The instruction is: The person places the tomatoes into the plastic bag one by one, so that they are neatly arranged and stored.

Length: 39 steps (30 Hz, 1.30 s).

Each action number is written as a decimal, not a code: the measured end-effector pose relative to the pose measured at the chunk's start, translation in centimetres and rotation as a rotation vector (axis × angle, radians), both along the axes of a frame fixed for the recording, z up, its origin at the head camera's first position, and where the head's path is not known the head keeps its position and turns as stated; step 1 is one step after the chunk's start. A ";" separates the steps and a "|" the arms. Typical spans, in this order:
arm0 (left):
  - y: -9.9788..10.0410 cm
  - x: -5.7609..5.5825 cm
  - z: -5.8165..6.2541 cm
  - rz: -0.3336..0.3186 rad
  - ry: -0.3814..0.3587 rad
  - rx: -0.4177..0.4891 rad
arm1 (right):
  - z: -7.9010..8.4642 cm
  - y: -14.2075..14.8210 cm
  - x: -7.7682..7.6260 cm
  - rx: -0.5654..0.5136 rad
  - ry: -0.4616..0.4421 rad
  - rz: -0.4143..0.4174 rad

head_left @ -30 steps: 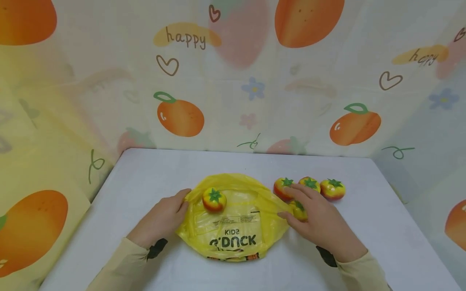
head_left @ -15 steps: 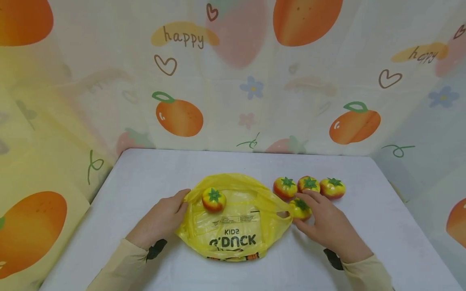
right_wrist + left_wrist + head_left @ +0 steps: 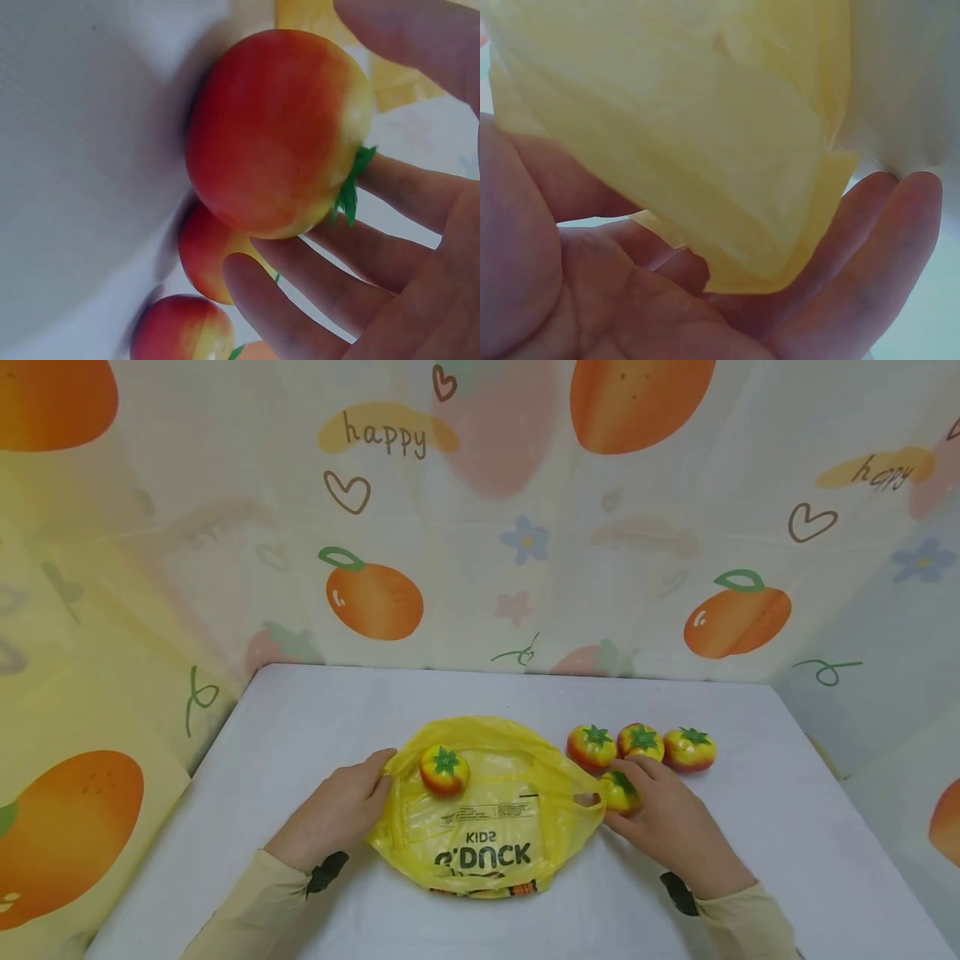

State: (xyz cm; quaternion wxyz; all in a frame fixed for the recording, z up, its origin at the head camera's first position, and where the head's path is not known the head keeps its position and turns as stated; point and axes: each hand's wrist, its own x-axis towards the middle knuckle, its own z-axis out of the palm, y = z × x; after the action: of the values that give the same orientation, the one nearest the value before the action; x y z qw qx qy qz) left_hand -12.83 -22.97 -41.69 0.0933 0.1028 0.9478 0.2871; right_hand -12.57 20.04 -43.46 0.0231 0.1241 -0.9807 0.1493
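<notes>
A yellow plastic bag (image 3: 487,810) with dark printed lettering lies spread on the white table, its mouth facing up. One red-and-yellow toy tomato (image 3: 445,770) with a green star-shaped leaf is inside it. At the bag's left edge, my left hand (image 3: 337,810) pinches the thin plastic; the left wrist view has the bag edge (image 3: 727,187) between thumb and fingers. To the right, my right hand (image 3: 667,827) surrounds another tomato (image 3: 277,135) beside the bag's right handle. Its fingers are spread along the leaf side, while the thumb stands apart from the fruit.
Behind the right hand, three more tomatoes stand in a row: the left one (image 3: 592,747), the middle one (image 3: 641,739) and the right one (image 3: 690,750). A fruit-printed cloth (image 3: 465,593) hangs along the back of the table (image 3: 322,702).
My right hand has left the bag's right edge and shifted slightly right to the nearest tomato, where it stays. The left hand and the bag hold their place.
</notes>
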 end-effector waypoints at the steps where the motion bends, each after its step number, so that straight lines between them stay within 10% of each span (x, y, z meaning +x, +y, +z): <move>1: 0.0 0.0 0.0 0.001 0.000 -0.002 | -0.1 0.0 0.0 -0.002 0.000 -0.002; 11: 0.0 0.0 -0.2 -0.005 0.012 -0.014 | -0.2 0.0 0.2 0.008 0.014 -0.020; 39: 0.1 0.0 -0.4 0.002 -0.011 -0.036 | 6.1 -1.6 -1.0 -0.086 0.125 0.005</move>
State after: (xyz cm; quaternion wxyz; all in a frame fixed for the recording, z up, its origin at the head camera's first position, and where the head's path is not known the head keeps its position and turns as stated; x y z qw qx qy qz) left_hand -12.81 -22.84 -42.05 0.1003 0.0985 0.9524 0.2705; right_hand -13.55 18.46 -37.32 0.0892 0.1344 -0.9697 0.1832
